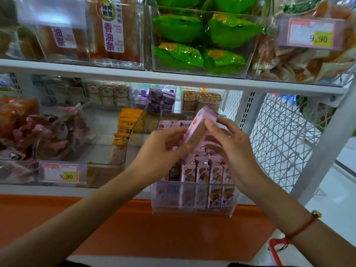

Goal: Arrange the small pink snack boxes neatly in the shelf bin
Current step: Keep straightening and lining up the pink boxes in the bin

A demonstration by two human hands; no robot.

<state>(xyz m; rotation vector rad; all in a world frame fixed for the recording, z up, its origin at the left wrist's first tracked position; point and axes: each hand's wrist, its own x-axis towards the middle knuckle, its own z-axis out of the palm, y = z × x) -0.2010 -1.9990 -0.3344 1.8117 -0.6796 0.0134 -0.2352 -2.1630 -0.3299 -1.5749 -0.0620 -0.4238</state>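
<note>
A clear plastic shelf bin (194, 211) stands at the front of the lower shelf, holding several small pink snack boxes (202, 172) upright in a row. Above the bin, one pink snack box (198, 126) is held tilted. My left hand (163, 149) grips its lower end. My right hand (233, 147) holds its upper side with curled fingers. More pink boxes (174, 124) lie further back in the bin, partly hidden by my hands.
Yellow packs (126, 124) sit in the bin to the left, beside a bag of reddish snacks (57, 133) and a 9.90 price tag (61, 172). Green packets (202, 41) fill the upper shelf. A white wire mesh panel (285, 135) bounds the right side.
</note>
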